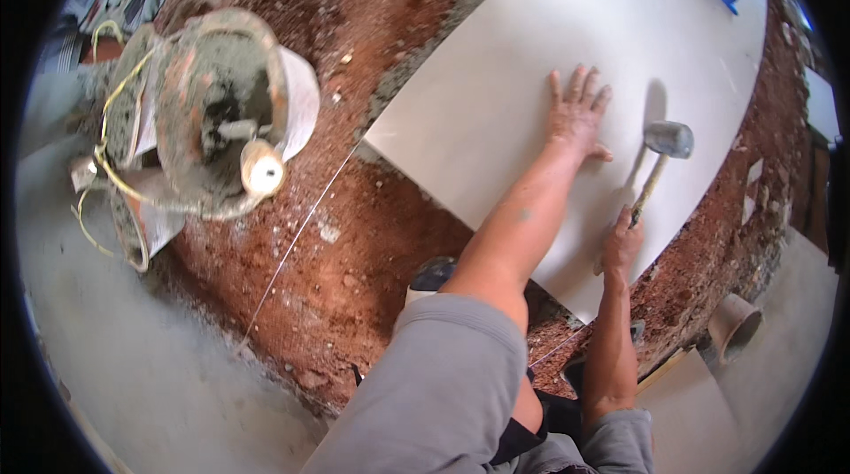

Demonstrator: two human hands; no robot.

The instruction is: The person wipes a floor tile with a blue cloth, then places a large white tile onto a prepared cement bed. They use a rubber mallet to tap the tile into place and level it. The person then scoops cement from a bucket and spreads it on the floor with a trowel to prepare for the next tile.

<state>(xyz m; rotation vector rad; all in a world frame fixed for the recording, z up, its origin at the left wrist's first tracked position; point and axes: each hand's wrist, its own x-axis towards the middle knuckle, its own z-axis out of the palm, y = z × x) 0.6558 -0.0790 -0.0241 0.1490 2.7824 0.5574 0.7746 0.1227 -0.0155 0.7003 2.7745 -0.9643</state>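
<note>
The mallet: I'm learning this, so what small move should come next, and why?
Probably a light tap down on the pale slab: the right hand grips the mallet, its head seemingly raised above the slab, and the left hand lies spread on it.

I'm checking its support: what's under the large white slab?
Gray, mortar-like material shows along the left edge of the white slab, beside reddish soil. Whatever lies farther under is covered.

From the wearer's head, the left fisheye camera looks steeply down and ahead — so near that the grey left sleeve (460, 377) looms at the lower edge. The left hand (577, 120) shows farther out, above a large pale floor tile's (478, 129) near corner — its long edges bowing towards the round, black-bordered rim.
</note>
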